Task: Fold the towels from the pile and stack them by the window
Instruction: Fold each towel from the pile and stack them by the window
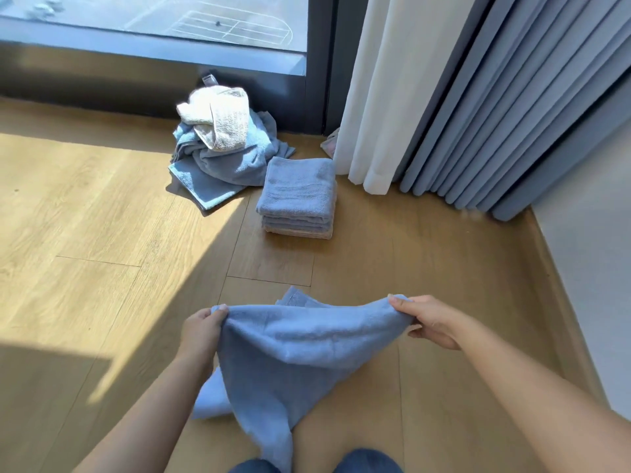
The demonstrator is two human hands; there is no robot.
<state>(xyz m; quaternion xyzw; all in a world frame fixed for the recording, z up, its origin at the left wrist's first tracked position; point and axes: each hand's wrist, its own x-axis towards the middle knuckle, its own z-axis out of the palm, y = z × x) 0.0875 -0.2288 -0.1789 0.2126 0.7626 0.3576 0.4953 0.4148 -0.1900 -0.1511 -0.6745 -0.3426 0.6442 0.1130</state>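
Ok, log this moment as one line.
step: folding | left hand: grips blue towel corner | right hand: grips other corner | folded stack: beside unfolded pile

A towel [290, 349] is held stretched between the left hand [201, 331] and the right hand [430, 322], nearest the viewer, above the floor [102, 233]. Farther ahead, a stack of folded towels [298, 199] is set on the floor just right of the loose pile [222, 148], which is heaped below the window [153, 18]. The curtains [478, 97] are hung right of the stack
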